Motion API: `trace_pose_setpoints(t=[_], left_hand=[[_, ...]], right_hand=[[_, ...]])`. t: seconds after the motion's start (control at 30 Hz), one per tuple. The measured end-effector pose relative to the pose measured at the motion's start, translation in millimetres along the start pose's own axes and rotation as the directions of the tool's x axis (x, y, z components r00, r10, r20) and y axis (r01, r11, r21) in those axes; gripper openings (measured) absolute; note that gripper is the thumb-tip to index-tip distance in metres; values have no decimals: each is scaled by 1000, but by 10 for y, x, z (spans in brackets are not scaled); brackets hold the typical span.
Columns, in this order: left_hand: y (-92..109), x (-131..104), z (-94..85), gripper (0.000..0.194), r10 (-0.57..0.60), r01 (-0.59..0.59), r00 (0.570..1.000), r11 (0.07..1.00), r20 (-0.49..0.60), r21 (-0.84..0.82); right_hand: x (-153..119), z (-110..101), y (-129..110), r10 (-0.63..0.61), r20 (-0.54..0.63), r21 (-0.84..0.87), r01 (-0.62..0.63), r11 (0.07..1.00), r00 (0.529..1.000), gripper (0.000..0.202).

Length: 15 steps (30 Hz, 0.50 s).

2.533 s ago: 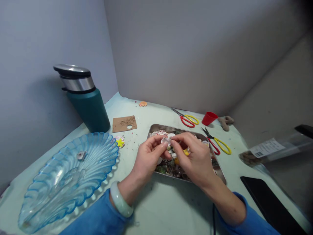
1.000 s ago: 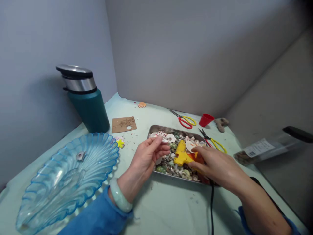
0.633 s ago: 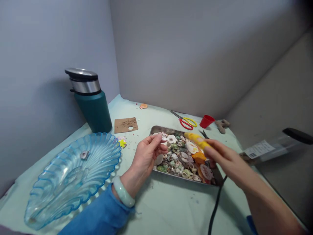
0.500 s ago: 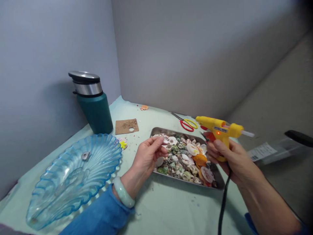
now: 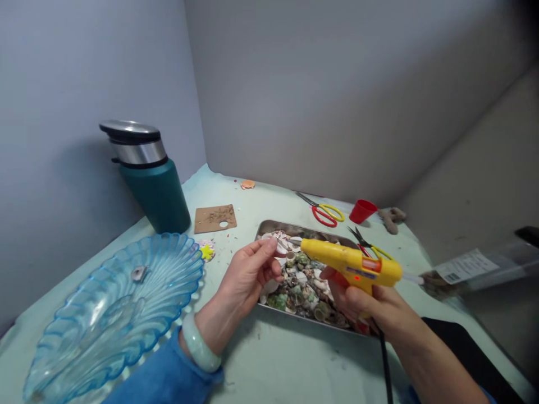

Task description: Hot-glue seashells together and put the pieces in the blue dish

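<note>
"What's changed with the glue gun (image 5: 351,262)?"
"Half a second ago it was up by the tray's (image 5: 303,321) right end; now it's over the tray, nozzle close to a small white piece (image 5: 282,246). Touching or not, I can't tell."
"And the fingers?"
"The right hand's (image 5: 373,303) are wrapped round the gun's handle. The left hand's (image 5: 248,272) are nearly closed, thumb and forefinger pinching the piece above the tray's left end."
"Around that?"
"Seashells (image 5: 303,280) in the tray, bench (image 5: 286,365) under it. Scalloped blue dish (image 5: 138,331) to its left, red cup (image 5: 362,211) behind its right end, grey wall (image 5: 303,112) behind."
</note>
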<state>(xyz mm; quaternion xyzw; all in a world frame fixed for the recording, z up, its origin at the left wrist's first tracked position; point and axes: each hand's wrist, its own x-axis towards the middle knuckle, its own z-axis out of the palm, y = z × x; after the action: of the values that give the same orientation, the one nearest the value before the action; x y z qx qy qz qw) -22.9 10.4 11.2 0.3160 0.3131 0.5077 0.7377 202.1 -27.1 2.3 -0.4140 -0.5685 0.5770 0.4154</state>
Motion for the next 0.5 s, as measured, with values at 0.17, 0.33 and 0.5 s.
trace_pose_setpoints(t=[0.17, 0.33, 0.5], left_hand=[[-5, 5, -7, 28, -2, 2, 1000, 1000, 25, 16], [-5, 2, -6, 28, -11, 11, 1000, 1000, 16, 11], [7, -4, 2, 30, -15, 15, 1000, 1000, 17, -1]], right_hand=[[20, 3, 66, 46, 15, -64, -45, 997, 999, 47], [20, 23, 39, 62, 3, -72, -62, 995, 998, 47], [2, -25, 88, 44, 15, -112, -42, 993, 999, 44]])
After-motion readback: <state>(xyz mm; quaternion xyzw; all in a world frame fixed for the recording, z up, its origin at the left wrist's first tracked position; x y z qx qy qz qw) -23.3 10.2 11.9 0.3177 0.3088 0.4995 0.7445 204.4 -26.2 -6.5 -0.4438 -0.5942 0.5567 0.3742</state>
